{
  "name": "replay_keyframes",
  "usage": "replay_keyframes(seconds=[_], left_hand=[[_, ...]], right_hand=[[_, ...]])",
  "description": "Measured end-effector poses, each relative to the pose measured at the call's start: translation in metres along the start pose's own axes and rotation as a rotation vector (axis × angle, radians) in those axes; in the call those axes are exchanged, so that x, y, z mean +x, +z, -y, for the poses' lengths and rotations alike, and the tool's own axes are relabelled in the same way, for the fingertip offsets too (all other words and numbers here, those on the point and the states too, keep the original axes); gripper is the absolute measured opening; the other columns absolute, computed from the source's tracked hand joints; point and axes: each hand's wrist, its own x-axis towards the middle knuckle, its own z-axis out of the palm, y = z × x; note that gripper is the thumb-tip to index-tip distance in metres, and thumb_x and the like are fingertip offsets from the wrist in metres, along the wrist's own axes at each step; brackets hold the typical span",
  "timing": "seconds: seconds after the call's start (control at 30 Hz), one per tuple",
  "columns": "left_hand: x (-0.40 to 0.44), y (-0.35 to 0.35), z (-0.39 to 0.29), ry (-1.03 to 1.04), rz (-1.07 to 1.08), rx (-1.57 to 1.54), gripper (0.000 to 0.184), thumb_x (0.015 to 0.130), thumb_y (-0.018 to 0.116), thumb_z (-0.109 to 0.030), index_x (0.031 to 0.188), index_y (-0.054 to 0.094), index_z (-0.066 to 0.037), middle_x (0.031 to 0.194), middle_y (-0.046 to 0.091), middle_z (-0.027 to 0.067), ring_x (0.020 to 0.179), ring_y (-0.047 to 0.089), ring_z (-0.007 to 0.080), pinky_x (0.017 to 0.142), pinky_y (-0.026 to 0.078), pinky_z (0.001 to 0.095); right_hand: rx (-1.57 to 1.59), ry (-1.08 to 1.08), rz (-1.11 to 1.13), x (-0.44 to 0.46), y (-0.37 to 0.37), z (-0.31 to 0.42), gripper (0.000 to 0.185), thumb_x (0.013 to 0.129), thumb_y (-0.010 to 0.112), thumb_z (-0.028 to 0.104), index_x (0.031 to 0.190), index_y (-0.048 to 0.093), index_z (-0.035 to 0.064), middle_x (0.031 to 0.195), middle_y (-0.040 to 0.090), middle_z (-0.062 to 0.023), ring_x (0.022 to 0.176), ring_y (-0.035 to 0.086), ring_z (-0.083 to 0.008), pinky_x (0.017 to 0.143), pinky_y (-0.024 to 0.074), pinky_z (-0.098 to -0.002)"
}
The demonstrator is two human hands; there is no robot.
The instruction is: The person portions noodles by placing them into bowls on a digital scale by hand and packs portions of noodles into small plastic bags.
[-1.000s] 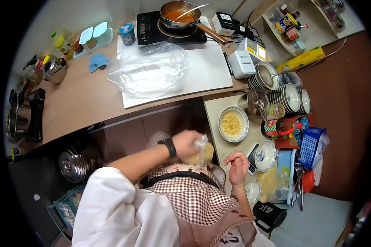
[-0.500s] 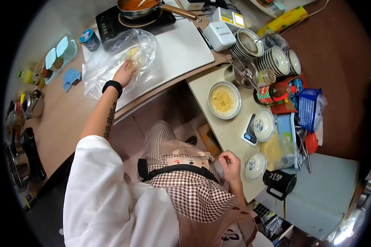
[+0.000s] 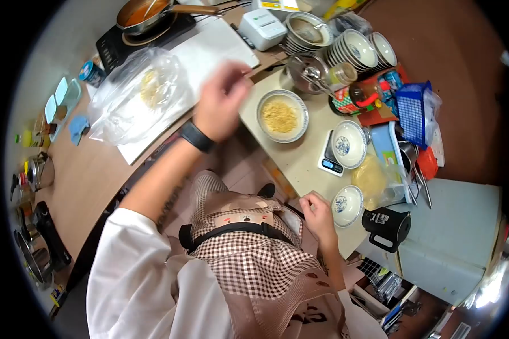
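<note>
My left hand is raised between the white board and the bowl of yellow crumbly food, its fingers smeared by motion. A clear plastic bag lies on the white board, with pale yellow food showing in it. At the right side of my apron, my right hand is closed with curled fingers. Whatever it may hold is hidden. Just right of it stands a small patterned bowl on the side table.
A pan with red sauce sits on the induction cooker. Stacked bowls, a whisk, a bottle, a kitchen scale and a black kettle crowd the right side. A blue cloth lies left.
My left hand has left the yellow food in the plastic bag and swung right toward the bowl. My right hand stays closed by the apron. The view has shifted.
</note>
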Motion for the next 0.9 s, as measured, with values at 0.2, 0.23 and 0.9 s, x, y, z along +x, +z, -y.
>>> replay_keyframes(seconds=[0.2,0.23,0.9], left_hand=[[-0.114,0.185,0.026,-0.014,0.902,0.194,0.029,0.086,0.064,-0.012,0.114,0.065,-0.003,0.1,0.07,0.0135,0.092,0.068,0.0298,0.083,0.054,0.0391],[-0.133,0.215,0.042,0.05,1.026,0.325,0.031,0.087,0.064,-0.014,0.116,0.066,-0.005,0.108,0.069,0.0137,0.099,0.066,0.0309,0.089,0.053,0.0396],[-0.161,0.316,0.112,0.034,1.348,1.106,0.041,0.084,0.056,-0.012,0.122,0.064,0.0,0.159,0.025,0.0251,0.147,0.03,0.0347,0.118,0.034,0.0406]], right_hand=[[-0.009,0.148,-0.331,-0.037,-0.09,-0.101,0.011,0.09,0.066,0.008,0.088,0.063,-0.0024,0.078,0.064,-0.0134,0.068,0.063,-0.024,0.066,0.0504,-0.0338],[-0.002,0.191,-0.36,-0.048,-0.106,-0.123,0.011,0.09,0.066,0.008,0.088,0.063,-0.0025,0.077,0.064,-0.013,0.067,0.063,-0.0228,0.066,0.0501,-0.0333],[-0.196,0.139,-0.577,-0.032,-0.254,-0.312,0.013,0.093,0.058,0.009,0.101,0.064,-0.0003,0.099,0.067,-0.0206,0.092,0.064,-0.0394,0.081,0.0506,-0.0453]])
